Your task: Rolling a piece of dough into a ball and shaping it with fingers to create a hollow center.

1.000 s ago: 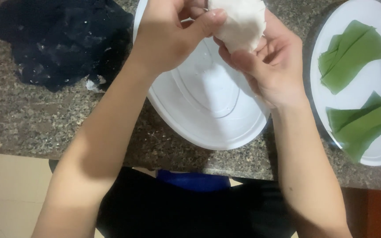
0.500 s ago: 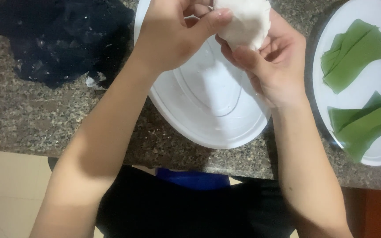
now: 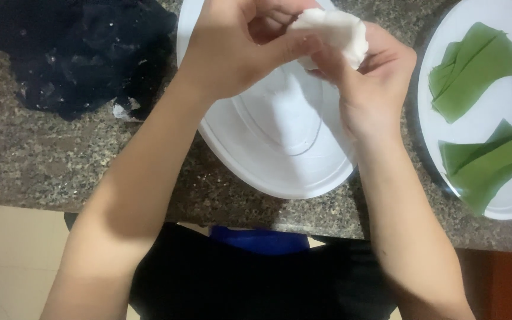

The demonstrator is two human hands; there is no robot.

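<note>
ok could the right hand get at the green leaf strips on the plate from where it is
Probably yes: the green leaf strips lie uncovered on the white plate just beside the right hand, nothing between. But that hand and the left hand are holding the white dough.

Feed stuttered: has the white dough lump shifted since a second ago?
Barely. The dough lump, held by both hands, remains above the far rim of the white oval plate.

Light even, moderately bright, from above. Soft arm shadows on white plate and granite counter. No hard glare; faint sheen on plate base. Dark cloth underexposed, folds barely readable. Dough near overexposed, surface detail lost. Hands slightly soft from motion blur. Green leaves sharp enough. Mild compression grain; no obvious edge distortion.
</note>
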